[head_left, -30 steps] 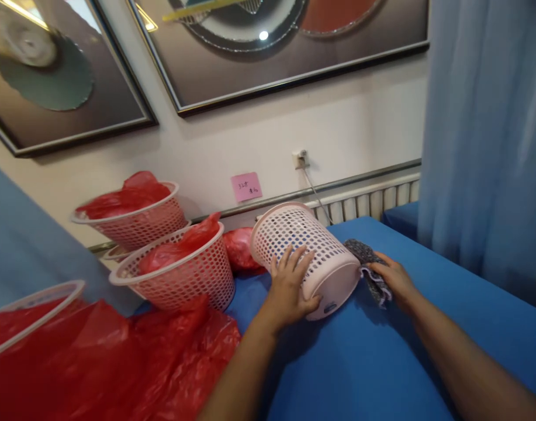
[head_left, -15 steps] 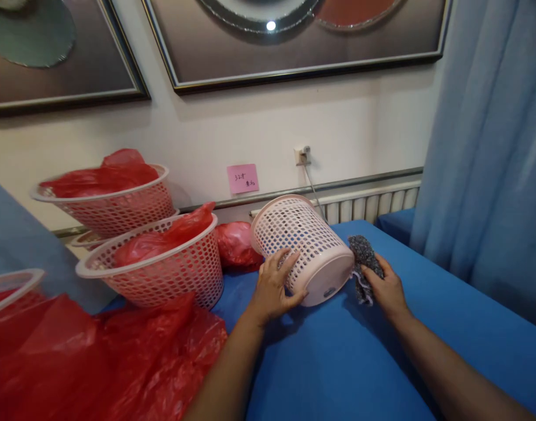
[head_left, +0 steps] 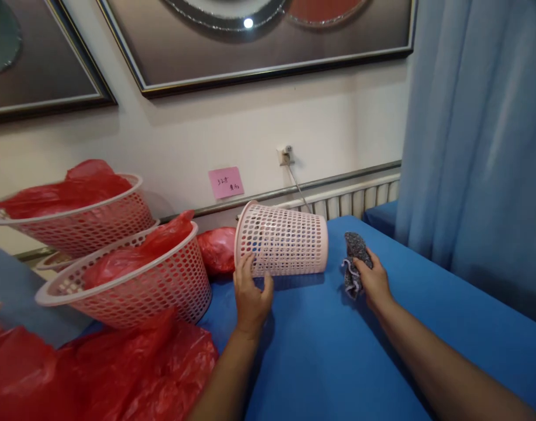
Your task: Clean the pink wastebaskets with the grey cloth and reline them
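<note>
A pale pink perforated plastic basket (head_left: 289,240) lies on its side on the blue-covered surface (head_left: 320,351), its wide rim to the left and its base to the right. My left hand (head_left: 251,298) is at the rim end, fingers spread and resting against the near side, thumb apart from them. To the right of the base, clear of the basket, my right hand (head_left: 375,279) is closed on a crumpled dark grey cloth (head_left: 354,248) with a pale edging. The fingers' undersides are hidden behind the cloth.
Two wide pink baskets (head_left: 162,280) with red plastic bags stand at left, one higher behind the other. Loose red plastic bags (head_left: 136,362) spread in front. A red bundle (head_left: 217,248) sits beside the small basket. Behind are a radiator (head_left: 355,196), a plug with cord (head_left: 286,155) and a blue curtain (head_left: 473,146).
The small basket has turned so its base faces right instead of toward me. My left hand is now nearer its rim. My right hand with the cloth has come away from the base.
</note>
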The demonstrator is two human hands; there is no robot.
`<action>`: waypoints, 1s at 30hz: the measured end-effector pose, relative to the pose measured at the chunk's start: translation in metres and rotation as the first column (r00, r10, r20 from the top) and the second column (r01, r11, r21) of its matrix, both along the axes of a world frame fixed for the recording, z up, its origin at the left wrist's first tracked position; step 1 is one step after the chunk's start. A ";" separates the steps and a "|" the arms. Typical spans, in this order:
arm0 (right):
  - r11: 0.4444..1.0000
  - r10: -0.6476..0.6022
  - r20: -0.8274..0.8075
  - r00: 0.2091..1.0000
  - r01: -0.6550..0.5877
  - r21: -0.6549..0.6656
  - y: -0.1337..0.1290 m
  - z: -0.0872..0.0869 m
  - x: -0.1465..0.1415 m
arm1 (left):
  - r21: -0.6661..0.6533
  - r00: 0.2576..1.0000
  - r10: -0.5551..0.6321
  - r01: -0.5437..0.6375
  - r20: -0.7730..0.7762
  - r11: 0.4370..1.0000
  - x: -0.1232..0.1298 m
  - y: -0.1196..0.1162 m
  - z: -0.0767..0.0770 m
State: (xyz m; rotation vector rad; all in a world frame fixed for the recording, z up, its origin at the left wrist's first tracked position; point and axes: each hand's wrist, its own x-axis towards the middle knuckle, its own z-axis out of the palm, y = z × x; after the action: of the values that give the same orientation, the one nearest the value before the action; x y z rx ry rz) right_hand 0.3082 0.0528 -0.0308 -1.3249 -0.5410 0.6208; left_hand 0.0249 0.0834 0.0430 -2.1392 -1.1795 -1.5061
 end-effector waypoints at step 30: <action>0.909 0.417 -0.160 0.895 -0.414 0.052 0.043 0.011 -0.046 | -0.163 0.991 0.005 -0.027 -0.136 0.986 -0.004 0.010 0.031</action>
State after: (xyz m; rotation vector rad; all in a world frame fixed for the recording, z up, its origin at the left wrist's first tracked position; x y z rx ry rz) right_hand 0.2625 0.0957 -0.0197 -1.1320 -0.6966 1.0693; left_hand 0.0213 0.0939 0.0738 -2.2906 -1.3098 -1.2745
